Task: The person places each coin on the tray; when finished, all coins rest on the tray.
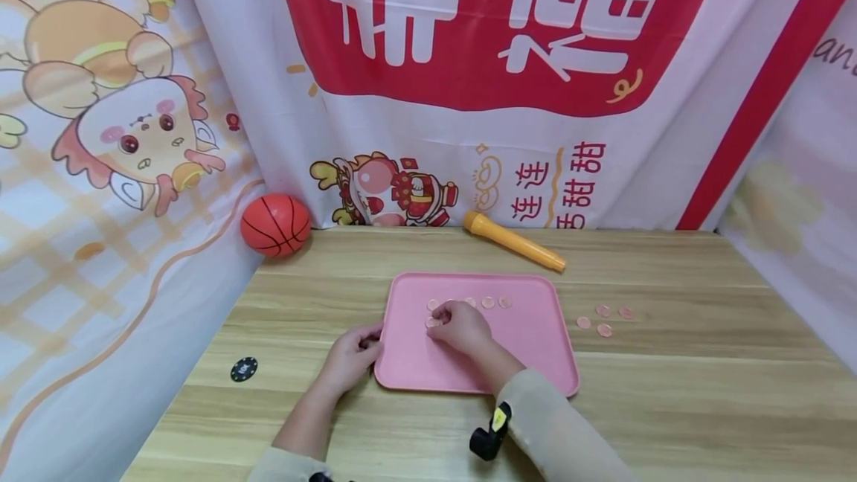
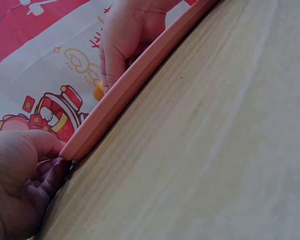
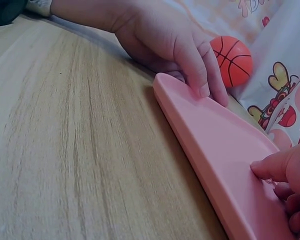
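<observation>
A person works at a pink tray (image 1: 529,352), which lies flat on the wooden table (image 1: 723,326). The left hand (image 1: 350,358) holds the tray's left rim, fingers curled over the edge – apparently to keep it from sliding while the other hand works. The right hand (image 1: 463,329) reaches over the tray's near rim, thumb and fingers nearly closed about one small pinkish disc (image 1: 431,323), seemingly pinched by its edge so that it can be set precisely. That disc sits low over the tray's left half, just nearer the person than the left end of a row of discs (image 1: 488,303). The even spacing of the row suggests deliberate placing, the disc in hand perhaps beginning a second line. Right of the tray, four discs (image 1: 605,330) lie loosely grouped, probably a supply within the right hand's reach.

The tray's long axis runs left to right before the person, and the row follows it; the discs, round and flat, point nowhere. Beyond the tray lies an orange microphone (image 1: 515,242) – its head points left and away. A ball (image 1: 275,225) rests beyond the tray's far left corner; a black chip (image 1: 244,369) lies to the tray's left.
</observation>
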`<move>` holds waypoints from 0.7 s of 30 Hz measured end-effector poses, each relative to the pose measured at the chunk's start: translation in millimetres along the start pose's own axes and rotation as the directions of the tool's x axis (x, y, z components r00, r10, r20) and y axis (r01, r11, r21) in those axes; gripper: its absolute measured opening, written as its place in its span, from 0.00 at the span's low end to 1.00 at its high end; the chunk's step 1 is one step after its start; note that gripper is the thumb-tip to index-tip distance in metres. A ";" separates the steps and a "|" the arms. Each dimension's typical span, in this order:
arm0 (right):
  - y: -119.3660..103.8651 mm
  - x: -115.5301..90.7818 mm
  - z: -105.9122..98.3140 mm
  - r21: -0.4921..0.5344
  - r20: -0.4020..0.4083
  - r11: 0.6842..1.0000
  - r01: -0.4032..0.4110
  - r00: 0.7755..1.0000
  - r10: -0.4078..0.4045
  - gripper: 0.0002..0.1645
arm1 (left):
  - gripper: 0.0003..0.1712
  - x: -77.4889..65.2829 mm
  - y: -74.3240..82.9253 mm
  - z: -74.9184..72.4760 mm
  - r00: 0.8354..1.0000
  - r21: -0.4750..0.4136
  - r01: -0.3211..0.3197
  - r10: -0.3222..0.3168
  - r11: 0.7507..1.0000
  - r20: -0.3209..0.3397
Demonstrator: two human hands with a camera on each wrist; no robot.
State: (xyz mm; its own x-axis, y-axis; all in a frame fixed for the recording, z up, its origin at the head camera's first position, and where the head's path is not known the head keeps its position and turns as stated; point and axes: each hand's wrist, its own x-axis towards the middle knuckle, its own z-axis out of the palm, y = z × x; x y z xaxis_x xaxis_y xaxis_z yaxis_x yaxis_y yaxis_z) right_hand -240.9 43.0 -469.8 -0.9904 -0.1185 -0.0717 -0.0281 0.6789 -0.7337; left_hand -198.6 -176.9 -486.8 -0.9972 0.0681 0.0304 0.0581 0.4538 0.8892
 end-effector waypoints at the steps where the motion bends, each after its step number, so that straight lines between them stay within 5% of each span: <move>1: 0.2 0.2 -0.1 -0.005 0.000 1.000 0.001 1.000 -0.001 0.14 | 0.22 0.2 0.1 0.0 1.000 0.000 0.002 -0.002 1.000 0.000; 6: 5.3 1.7 0.3 0.032 -0.001 0.999 0.026 1.000 -0.026 0.15 | 0.22 0.5 0.7 -0.5 1.000 -0.002 0.001 -0.001 1.000 0.002; 12: 17.4 -0.3 -4.9 0.202 -0.007 0.977 0.070 0.998 -0.070 0.17 | 0.22 -0.3 0.9 -1.1 1.000 0.001 0.001 -0.001 1.000 0.000; 21: 33.4 -18.0 -44.4 0.301 -0.028 0.954 0.004 1.000 0.005 0.19 | 0.22 -0.7 2.7 -1.0 1.000 0.004 0.008 -0.008 1.000 0.013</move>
State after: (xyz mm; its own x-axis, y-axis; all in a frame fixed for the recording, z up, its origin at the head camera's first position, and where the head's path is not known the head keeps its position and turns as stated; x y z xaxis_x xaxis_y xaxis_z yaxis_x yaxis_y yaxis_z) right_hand -229.9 100.0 -463.0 -0.9939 -0.0946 -0.0559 0.0100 0.4289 -0.9033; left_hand -197.8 -176.7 -484.0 -0.9970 0.0759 0.0179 0.0508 0.4578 0.8876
